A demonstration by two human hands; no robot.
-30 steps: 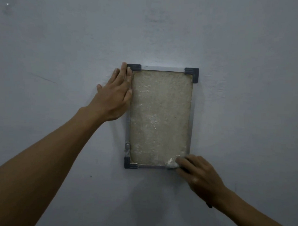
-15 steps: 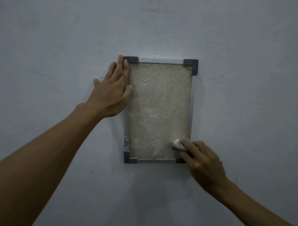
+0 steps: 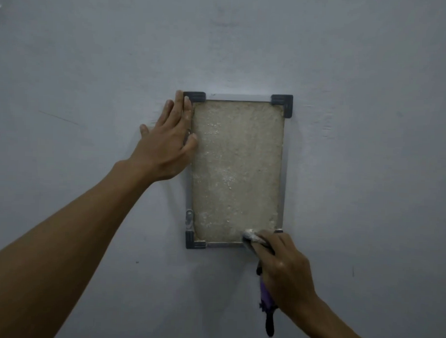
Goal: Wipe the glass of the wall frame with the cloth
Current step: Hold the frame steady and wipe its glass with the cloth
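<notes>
Since half a second ago the right hand (image 3: 284, 269) has dropped back down and slid left along the bottom of the pane, so the stroke now runs at the lower edge, not up the right side. Its fingers are curled tight around a small wadded pale cloth (image 3: 250, 236), pressed against the glass just above the bottom rail, near the lower right corner. A purple-and-black strap-like thing (image 3: 266, 300) hangs below that hand; cannot tell what it is. Left hand (image 3: 168, 144) lies flat and spread, gripping nothing, palm on the grey painted wall (image 3: 93, 88) with fingertips touching the left rail near the top corner; it looks like bracing, and it has barely shifted. Rectangular wall frame with silver rails and dark plastic corner caps (image 3: 282, 103) hangs upright, its glass (image 3: 236, 166) showing a speckled beige backing with whitish flecks across most of it. Judging from that, wiping is mid-way: the bottom strip is being worked, and the middle and upper areas probably need passes.
</notes>
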